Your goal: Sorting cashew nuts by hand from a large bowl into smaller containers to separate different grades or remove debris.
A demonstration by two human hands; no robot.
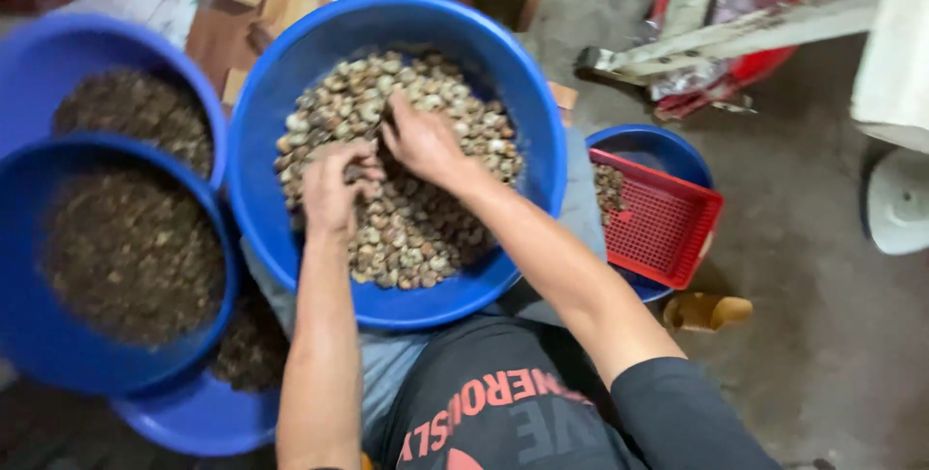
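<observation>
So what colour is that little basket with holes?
Red basket, seen from the head camera.

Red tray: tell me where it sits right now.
In the head view the red tray lies right of the big blue basin, resting tilted across a smaller blue bowl, just beyond the right forearm.

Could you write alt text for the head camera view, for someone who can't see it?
Seen from above, a person's left hand and right hand dig into a large blue basin of pale shelled nuts. Two blue bowls of dark bits sit left, a red mesh tray right.
</observation>
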